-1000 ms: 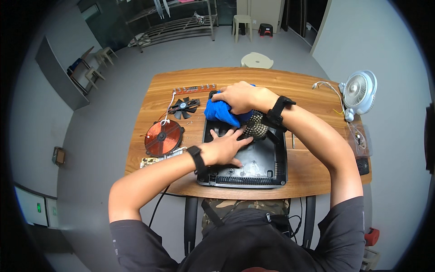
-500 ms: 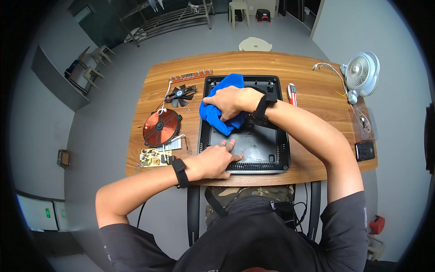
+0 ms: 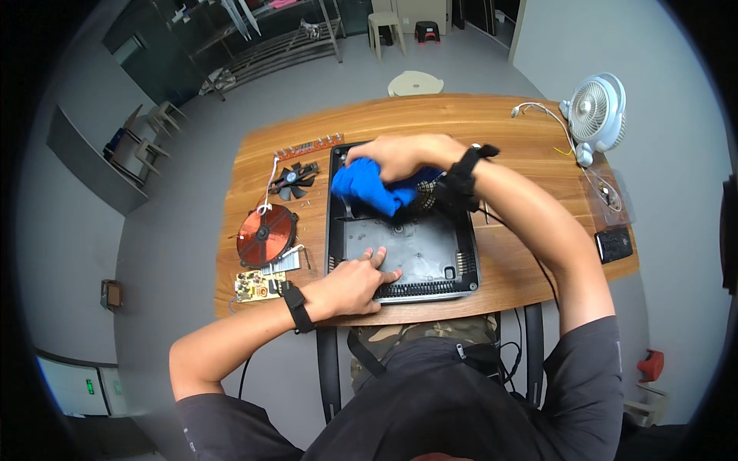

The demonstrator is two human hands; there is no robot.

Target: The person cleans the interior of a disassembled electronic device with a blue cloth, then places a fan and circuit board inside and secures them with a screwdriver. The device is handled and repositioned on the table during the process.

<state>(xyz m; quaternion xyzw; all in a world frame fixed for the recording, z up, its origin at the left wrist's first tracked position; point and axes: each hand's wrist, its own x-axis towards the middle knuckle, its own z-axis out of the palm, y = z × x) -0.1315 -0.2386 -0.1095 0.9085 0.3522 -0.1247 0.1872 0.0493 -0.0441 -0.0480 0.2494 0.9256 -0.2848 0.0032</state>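
A black plastic housing, shaped like a shallow tray with vent slots, lies on the wooden table in front of me. My right hand grips a crumpled blue cloth over the housing's far left part; the cloth is slightly blurred. With fingers spread, my left hand presses on the near left corner of the housing, its fingertips on the inner floor. Round vent holes show just right of the cloth. My right hand and wrist cover the housing's far right corner.
Left of the housing lie a copper coil, a black fan, a yellow circuit board, a narrow red board and small screws. A white desk fan stands far right, above a black box-like object. The wooden table has a rounded near edge.
My right hand has moved to the far side of the cloth and bunched it, uncovering more of the housing floor. My left hand stays in place. The whole view has shifted slightly.
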